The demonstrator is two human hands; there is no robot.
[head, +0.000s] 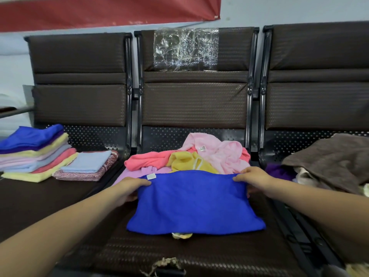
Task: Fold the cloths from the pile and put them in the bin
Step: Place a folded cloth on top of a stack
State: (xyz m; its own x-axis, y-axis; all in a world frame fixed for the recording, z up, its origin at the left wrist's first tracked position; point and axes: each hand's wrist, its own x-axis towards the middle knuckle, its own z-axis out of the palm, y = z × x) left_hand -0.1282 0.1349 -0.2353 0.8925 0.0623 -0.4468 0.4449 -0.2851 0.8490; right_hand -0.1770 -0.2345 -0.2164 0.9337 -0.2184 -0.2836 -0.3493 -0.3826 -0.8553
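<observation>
The person stands before a row of brown seats and works on the middle seat (199, 254). A blue cloth (195, 204) lies there, spread flat, its far edge raised slightly over the unfolded pile (191, 156) of pink, yellow and coral cloths just behind it. The left hand (131, 188) pinches the far left corner, thumb on top and fingers curled beneath. The right hand (253, 180) grips the far right corner in the same way. Both hands are closed on the cloth and hold nothing else.

Step in hand, by my reading: fold the blue cloth in half, far edge to near edge.

To do it well:
- Keep both corners level and taut so the far edge travels as a straight line.
- Draw the edge toward the body and lay it flush on the near edge; check that the corners meet.
- Lift clear of the pile, or a loose cloth may be dragged along.
- A scrap of yellow fabric (181, 235) shows under the near edge; it may bulge the fold.
- Release only when the layers lie flat, then smooth outward from the centre.

A folded stack (38, 154) stands on the left seat. No bin is in view.
</observation>
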